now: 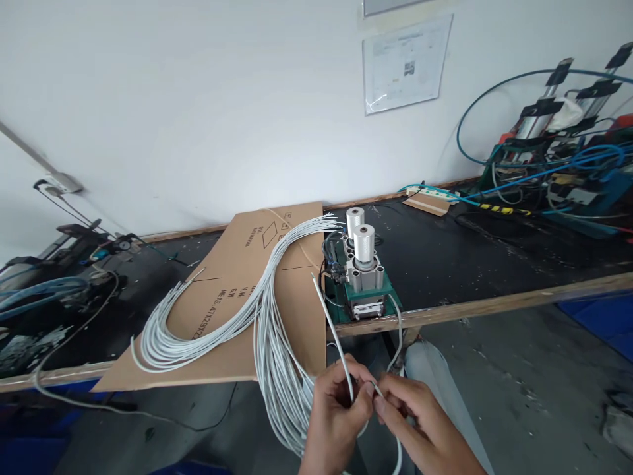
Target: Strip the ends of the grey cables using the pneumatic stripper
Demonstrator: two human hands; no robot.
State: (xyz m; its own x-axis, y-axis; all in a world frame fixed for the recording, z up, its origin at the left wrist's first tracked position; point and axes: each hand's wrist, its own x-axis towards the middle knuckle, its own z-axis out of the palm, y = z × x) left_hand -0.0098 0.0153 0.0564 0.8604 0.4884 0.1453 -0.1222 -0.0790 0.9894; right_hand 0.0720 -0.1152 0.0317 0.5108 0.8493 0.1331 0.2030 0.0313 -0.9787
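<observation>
My left hand is closed, thumb and index finger pinching a thin white cable. One length of this cable sticks up past the left hand, its tip close to the bench edge. My right hand is closed as well, gripping the cable just right of the left fingertips. Beside the left hand, a thick bundle of white cables loops over a cardboard sheet and hangs off its front. A small fixture with two knurled silver knobs stands ahead of both hands.
The black workbench has a wooden front edge. Pneumatic equipment with blue hoses stands at the right, and more machinery at the left. A power strip lies by the wall. Below the bench is my jeans-clad leg.
</observation>
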